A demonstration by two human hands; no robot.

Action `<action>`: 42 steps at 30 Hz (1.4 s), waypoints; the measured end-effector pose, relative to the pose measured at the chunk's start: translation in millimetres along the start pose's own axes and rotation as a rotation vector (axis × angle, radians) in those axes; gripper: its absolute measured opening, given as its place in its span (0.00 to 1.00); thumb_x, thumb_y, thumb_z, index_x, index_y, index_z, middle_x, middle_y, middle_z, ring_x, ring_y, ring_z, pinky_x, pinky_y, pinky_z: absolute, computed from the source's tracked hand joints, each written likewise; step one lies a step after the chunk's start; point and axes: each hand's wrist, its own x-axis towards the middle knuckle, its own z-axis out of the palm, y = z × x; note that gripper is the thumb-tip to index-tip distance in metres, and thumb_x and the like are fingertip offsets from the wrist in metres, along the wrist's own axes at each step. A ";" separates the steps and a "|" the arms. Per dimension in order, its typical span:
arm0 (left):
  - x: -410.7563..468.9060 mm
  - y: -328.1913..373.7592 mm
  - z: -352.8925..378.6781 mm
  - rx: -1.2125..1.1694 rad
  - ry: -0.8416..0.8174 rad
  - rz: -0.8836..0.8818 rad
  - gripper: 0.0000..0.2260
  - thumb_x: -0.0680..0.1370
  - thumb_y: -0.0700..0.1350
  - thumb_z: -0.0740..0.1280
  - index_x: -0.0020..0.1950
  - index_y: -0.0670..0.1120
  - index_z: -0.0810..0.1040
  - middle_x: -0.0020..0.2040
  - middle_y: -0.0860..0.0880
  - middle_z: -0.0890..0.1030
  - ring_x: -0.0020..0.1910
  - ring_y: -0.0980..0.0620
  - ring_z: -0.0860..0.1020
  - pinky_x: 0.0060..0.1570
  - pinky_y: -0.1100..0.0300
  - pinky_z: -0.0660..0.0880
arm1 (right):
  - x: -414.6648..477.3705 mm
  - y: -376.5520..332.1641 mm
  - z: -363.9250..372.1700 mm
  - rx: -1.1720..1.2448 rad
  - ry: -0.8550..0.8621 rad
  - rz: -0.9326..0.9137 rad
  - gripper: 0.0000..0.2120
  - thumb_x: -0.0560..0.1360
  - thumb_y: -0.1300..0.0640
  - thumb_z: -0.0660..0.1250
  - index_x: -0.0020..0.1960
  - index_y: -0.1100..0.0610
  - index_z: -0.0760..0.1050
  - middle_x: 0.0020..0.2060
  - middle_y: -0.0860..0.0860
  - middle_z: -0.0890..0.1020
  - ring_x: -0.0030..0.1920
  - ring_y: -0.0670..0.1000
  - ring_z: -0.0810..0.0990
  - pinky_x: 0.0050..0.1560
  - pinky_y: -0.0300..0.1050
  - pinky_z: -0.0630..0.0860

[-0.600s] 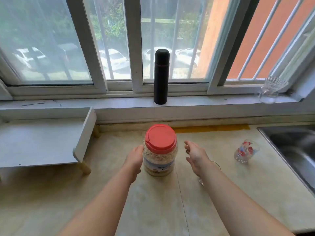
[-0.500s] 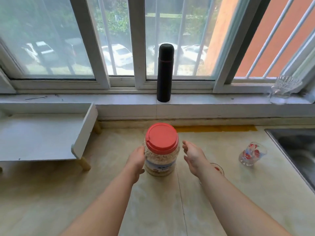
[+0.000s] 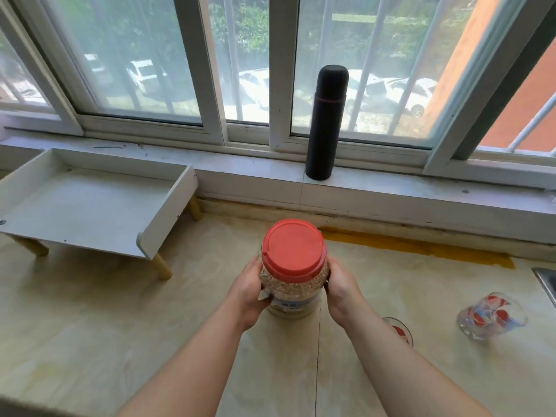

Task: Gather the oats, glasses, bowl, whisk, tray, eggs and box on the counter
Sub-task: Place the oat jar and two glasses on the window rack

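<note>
A clear oats jar (image 3: 292, 284) with a red lid stands upright on the beige counter (image 3: 90, 326). My left hand (image 3: 248, 291) grips its left side and my right hand (image 3: 341, 288) grips its right side. A patterned glass (image 3: 490, 316) with red and blue marks lies on its side at the right. A second glass (image 3: 401, 331) with a red mark shows partly behind my right forearm.
A white raised tray shelf (image 3: 90, 203) on wooden legs stands at the left. A black flask (image 3: 326, 123) stands on the window sill. A sink's corner (image 3: 546, 281) shows at the right edge. An orange stain (image 3: 415, 246) runs along the back wall.
Both hands have closed in from beside the jar and now grip its sides. The view has shifted to the left, so the sink and the sill glass moved out.
</note>
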 end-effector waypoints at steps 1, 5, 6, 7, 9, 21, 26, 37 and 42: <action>-0.2 -2.7 -0.8 -0.031 -0.002 0.000 0.14 0.83 0.52 0.54 0.63 0.54 0.75 0.52 0.55 0.80 0.50 0.55 0.76 0.51 0.54 0.74 | -0.4 -2.0 0.9 -0.009 -0.011 -0.012 0.19 0.81 0.50 0.51 0.54 0.53 0.80 0.52 0.51 0.84 0.57 0.51 0.79 0.63 0.53 0.75; -13.0 -2.5 -2.8 -0.142 0.008 0.017 0.13 0.83 0.52 0.53 0.58 0.55 0.77 0.56 0.54 0.79 0.59 0.50 0.75 0.59 0.51 0.71 | -6.8 -24.6 6.9 -0.021 -0.069 -0.090 0.18 0.82 0.50 0.51 0.57 0.50 0.78 0.51 0.48 0.83 0.53 0.46 0.80 0.44 0.40 0.76; -18.1 1.0 -4.2 -0.165 0.011 0.037 0.14 0.83 0.52 0.53 0.60 0.55 0.77 0.58 0.53 0.79 0.61 0.49 0.75 0.59 0.51 0.72 | -10.4 -34.2 10.4 -0.015 -0.079 -0.119 0.17 0.82 0.50 0.51 0.58 0.49 0.78 0.51 0.48 0.83 0.52 0.46 0.81 0.42 0.39 0.76; -23.5 6.2 -6.4 -0.185 0.015 0.060 0.14 0.83 0.53 0.54 0.61 0.54 0.77 0.60 0.52 0.79 0.63 0.48 0.74 0.59 0.51 0.73 | -13.7 -43.7 15.2 -0.013 -0.089 -0.153 0.17 0.82 0.49 0.52 0.57 0.49 0.79 0.51 0.48 0.83 0.52 0.46 0.81 0.43 0.40 0.76; -31.8 18.7 -10.7 -0.200 0.022 0.102 0.15 0.83 0.53 0.55 0.61 0.53 0.78 0.62 0.51 0.78 0.63 0.47 0.75 0.55 0.53 0.77 | -18.9 -62.1 25.7 -0.028 -0.088 -0.209 0.16 0.81 0.47 0.53 0.53 0.47 0.80 0.50 0.48 0.83 0.52 0.48 0.81 0.47 0.45 0.77; -71.5 152.6 -99.4 -0.151 0.132 0.317 0.12 0.81 0.50 0.58 0.53 0.46 0.79 0.44 0.49 0.78 0.50 0.47 0.75 0.59 0.44 0.75 | -51.1 -155.2 155.0 0.224 -0.360 -0.352 0.18 0.79 0.59 0.58 0.37 0.55 0.82 0.39 0.55 0.85 0.44 0.56 0.82 0.53 0.55 0.78; -71.9 203.0 -174.7 -0.157 0.152 0.337 0.13 0.81 0.53 0.60 0.58 0.49 0.79 0.59 0.48 0.77 0.60 0.45 0.73 0.56 0.41 0.77 | -56.6 -174.5 237.7 0.268 -0.425 -0.352 0.21 0.80 0.60 0.58 0.34 0.55 0.83 0.34 0.52 0.85 0.41 0.53 0.84 0.49 0.53 0.80; -12.4 273.0 -344.7 -0.208 0.156 0.244 0.10 0.80 0.52 0.62 0.55 0.49 0.80 0.62 0.48 0.76 0.64 0.44 0.72 0.56 0.40 0.75 | -26.2 -164.6 427.7 0.394 -0.350 -0.196 0.10 0.80 0.61 0.54 0.48 0.60 0.74 0.48 0.59 0.80 0.46 0.54 0.79 0.48 0.49 0.78; 19.7 288.8 -393.8 -0.188 0.162 0.181 0.09 0.79 0.53 0.63 0.49 0.50 0.79 0.62 0.47 0.75 0.65 0.44 0.71 0.58 0.40 0.74 | 6.2 -146.7 483.5 0.450 -0.275 -0.065 0.14 0.79 0.59 0.56 0.58 0.67 0.73 0.57 0.64 0.79 0.56 0.60 0.79 0.55 0.54 0.79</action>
